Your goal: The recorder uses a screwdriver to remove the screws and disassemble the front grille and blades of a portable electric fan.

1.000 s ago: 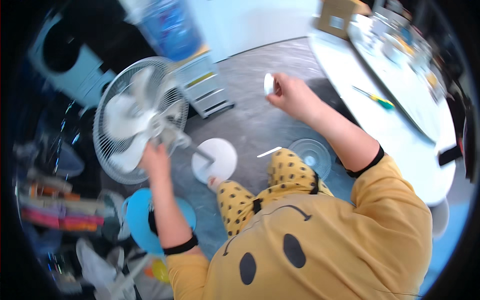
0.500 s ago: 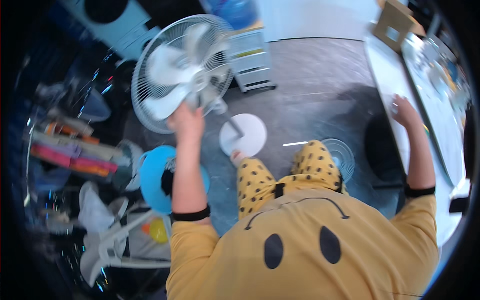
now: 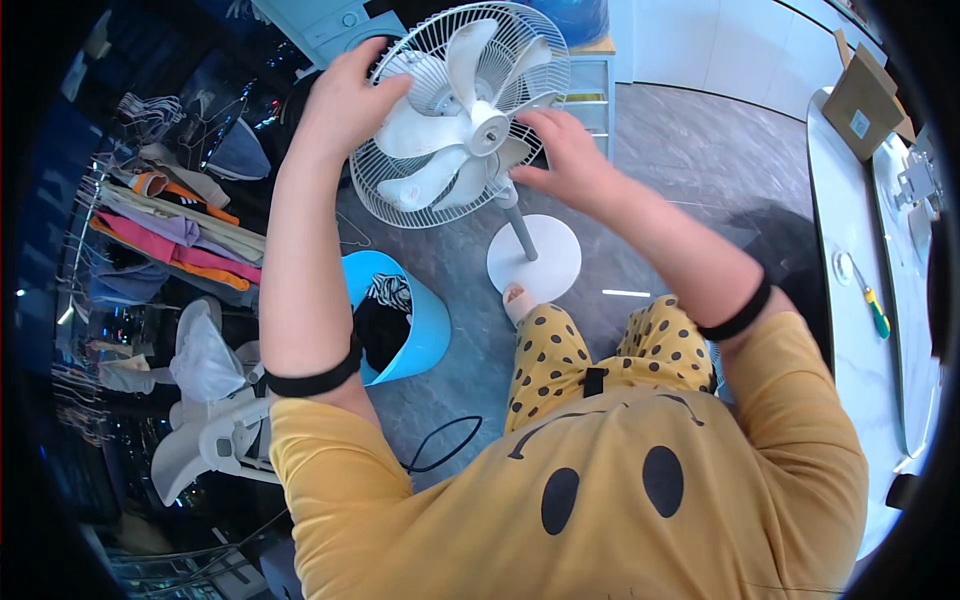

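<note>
A white pedestal fan (image 3: pixel 425 190) stands in front of me, its blades bare at the front and a wire guard behind them. Its round base (image 3: pixel 560 262) rests on the floor by my foot. At the guard's left rim, my left hand (image 3: pixel 340 105) has its thumb and fingers spread, the thumb reaching over the edge beside a blade. My right hand (image 3: pixel 572 160) is at the fan's right side, close to the hub (image 3: pixel 488 130), thumb and fingers apart. Whether the right fingertips touch a blade or the guard is hard to tell.
On the right, a white table (image 3: pixel 850 240) bears a screwdriver (image 3: pixel 876 312) with a green and yellow handle and a cardboard box (image 3: pixel 858 105). A blue bucket (image 3: pixel 425 325) with dark clothes stands left of my legs. Hanging clothes (image 3: pixel 165 240) and a pale chair-like frame (image 3: pixel 205 440) are farther left.
My right hand has left the table's side and come to the fan's right side. My left hand has moved from the lower blade up to the guard's left rim. The view has shifted.
</note>
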Demonstrator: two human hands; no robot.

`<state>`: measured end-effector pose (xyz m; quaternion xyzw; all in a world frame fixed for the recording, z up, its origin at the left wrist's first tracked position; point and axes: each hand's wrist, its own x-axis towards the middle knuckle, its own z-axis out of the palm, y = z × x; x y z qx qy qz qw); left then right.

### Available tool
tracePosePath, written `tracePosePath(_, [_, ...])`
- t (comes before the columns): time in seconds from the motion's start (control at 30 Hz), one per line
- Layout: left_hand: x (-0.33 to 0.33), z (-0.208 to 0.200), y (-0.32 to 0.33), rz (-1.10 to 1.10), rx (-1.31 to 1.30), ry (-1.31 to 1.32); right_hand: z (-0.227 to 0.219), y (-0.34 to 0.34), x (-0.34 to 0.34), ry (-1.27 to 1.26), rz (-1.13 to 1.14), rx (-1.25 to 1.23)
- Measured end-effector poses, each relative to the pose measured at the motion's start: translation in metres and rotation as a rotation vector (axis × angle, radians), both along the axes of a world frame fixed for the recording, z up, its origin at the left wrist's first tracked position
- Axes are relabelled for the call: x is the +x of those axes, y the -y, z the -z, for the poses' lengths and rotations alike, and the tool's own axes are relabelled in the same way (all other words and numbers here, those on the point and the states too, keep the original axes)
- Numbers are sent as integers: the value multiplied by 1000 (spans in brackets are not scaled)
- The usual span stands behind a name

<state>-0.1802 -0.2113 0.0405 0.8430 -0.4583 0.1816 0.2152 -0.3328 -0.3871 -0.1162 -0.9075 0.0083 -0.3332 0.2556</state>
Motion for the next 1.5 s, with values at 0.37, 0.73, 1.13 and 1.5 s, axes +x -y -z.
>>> tracePosePath(0.37, [21, 21, 21, 121, -137, -201, 28, -34, 88, 139, 405, 82])
tracePosePath(0.73, [22, 22, 39, -15, -49, -7, 25, -23, 72, 148, 380, 130])
tracePosePath(1.13, [40, 20, 34, -88, -43, -121, 107, 30, -37, 184, 259, -47])
tracePosePath(1.5, [-2, 17, 16, -54, -150, 171, 129, 47, -101, -46, 327, 329])
